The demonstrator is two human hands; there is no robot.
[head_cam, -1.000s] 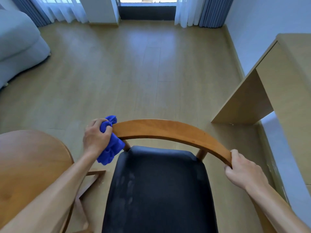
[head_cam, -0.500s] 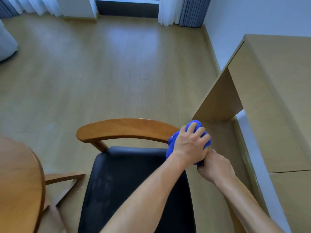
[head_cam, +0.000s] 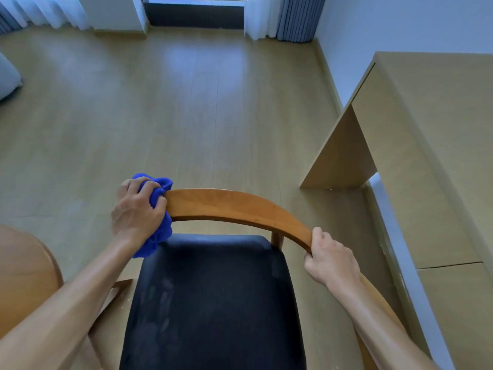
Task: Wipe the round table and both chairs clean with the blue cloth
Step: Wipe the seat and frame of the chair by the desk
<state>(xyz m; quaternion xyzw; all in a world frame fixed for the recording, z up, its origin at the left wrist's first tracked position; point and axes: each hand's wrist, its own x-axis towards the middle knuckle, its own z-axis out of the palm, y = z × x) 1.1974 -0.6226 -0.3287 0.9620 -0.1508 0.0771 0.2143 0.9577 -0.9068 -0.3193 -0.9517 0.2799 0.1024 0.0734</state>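
Observation:
A wooden chair with a curved backrest (head_cam: 234,206) and a black padded seat (head_cam: 213,303) stands in front of me. My left hand (head_cam: 136,212) grips the bunched blue cloth (head_cam: 160,231) against the left end of the backrest. My right hand (head_cam: 329,259) holds the right end of the same backrest. The seat shows faint dusty smears on its left side. The rim of the round wooden table (head_cam: 29,273) shows at the lower left.
A light wooden desk (head_cam: 432,156) stands along the white wall on the right, close to the chair. Open wood floor (head_cam: 186,102) stretches ahead to curtains and a window. A grey sofa edge (head_cam: 8,78) shows at far left.
My left hand slid the cloth along the backrest to its right end, beside my right hand, then back to the left end. My right hand kept its hold on the right end.

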